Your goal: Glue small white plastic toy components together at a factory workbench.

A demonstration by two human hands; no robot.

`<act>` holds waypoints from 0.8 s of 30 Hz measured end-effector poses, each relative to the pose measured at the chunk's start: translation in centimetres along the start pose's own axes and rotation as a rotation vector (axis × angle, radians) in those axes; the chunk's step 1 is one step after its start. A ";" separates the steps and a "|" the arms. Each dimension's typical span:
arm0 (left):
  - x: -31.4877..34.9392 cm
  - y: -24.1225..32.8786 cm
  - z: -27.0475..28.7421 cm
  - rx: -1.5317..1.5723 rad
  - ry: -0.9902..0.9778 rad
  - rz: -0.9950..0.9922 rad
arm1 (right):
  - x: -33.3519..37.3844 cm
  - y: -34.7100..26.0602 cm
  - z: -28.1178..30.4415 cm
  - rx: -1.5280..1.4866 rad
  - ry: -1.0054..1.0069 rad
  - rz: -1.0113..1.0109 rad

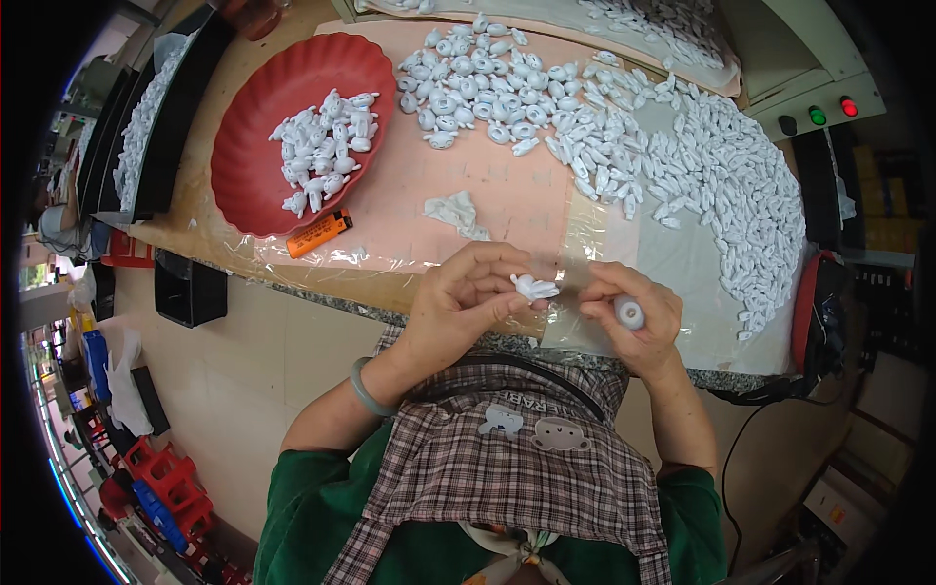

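Observation:
My left hand (463,292) pinches a small white rabbit-like figure (534,287) between thumb and fingers, just over the table's front edge. Close by on the right, my right hand (639,317) is closed round a whitish tube-shaped bottle (629,312); its round end faces up, while its tip is blurred near the fingertips. A crumpled white tissue (456,214) lies beyond my left hand. Further left, a red scalloped bowl (234,146) holds a heap of white figures (327,146) like the one in my hand.
White round-headed pieces (478,83) spread across the back of the table, and many slim white pieces (712,161) cover its right side. An orange lighter-like object (320,234) lies by the bowl. A black tray (161,146) of white parts stands left. A metal housing with lit buttons (817,115) is back right.

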State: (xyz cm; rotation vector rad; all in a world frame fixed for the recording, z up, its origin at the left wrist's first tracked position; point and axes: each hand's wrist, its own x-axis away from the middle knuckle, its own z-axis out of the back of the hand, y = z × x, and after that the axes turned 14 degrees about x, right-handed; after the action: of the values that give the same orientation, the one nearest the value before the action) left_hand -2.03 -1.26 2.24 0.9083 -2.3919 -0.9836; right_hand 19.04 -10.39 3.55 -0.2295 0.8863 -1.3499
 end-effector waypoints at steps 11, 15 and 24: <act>-0.3 1.5 0.9 0.499 0.079 0.271 | 1.8 1.1 -0.9 0.015 0.050 -0.163; -0.4 2.7 1.4 0.460 0.072 0.221 | 1.3 0.8 -0.8 0.039 0.026 -0.126; -1.4 12.6 5.0 -1.686 0.426 -0.708 | 1.5 1.1 -0.9 0.002 0.039 -0.158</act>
State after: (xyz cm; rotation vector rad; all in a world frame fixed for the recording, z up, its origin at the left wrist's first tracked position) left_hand -9.09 8.93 7.98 0.9410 -0.2911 -2.0935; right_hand 19.21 -11.19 1.65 -0.2777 0.9146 -1.5058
